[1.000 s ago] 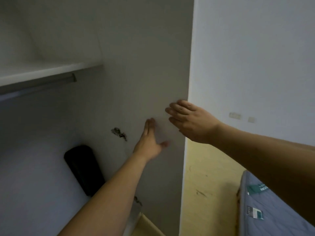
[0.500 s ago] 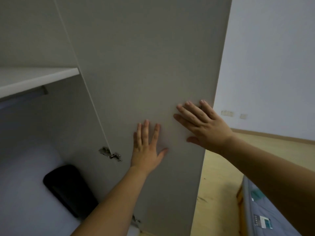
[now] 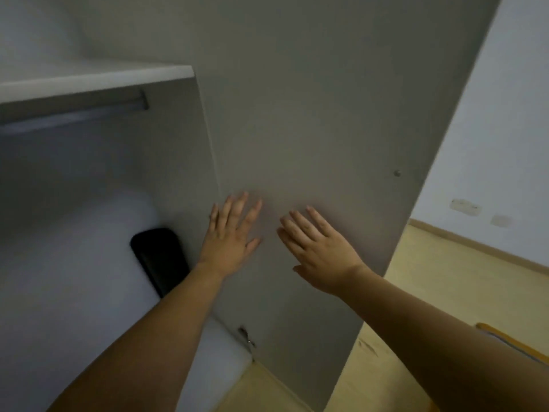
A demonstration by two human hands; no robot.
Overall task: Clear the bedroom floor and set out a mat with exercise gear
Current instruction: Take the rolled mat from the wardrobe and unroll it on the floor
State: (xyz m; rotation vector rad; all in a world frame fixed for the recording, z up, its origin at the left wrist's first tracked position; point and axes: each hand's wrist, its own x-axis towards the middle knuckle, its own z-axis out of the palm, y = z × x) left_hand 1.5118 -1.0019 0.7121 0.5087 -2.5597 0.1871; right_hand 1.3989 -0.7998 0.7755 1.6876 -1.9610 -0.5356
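Note:
A grey wardrobe door [image 3: 312, 120] stands open in front of me, its inner face toward the camera. My left hand [image 3: 233, 233] lies flat on it near the hinge side, fingers straight and spread. My right hand [image 3: 319, 248] presses flat on the door a little to the right, fingers straight. Inside the wardrobe a black rolled object [image 3: 159, 257] leans against the white back wall, partly hidden by my left forearm.
A white shelf [image 3: 95, 80] with a hanging rail [image 3: 74, 113] spans the wardrobe's top left. A metal hinge [image 3: 246, 337] sits low on the door. Light wooden floor [image 3: 460, 286] and a pale wall [image 3: 490, 129] lie to the right.
The door has swung further round, so more of its face shows. My right hand moved from the door's outer edge to flat on its face. The view shifted left.

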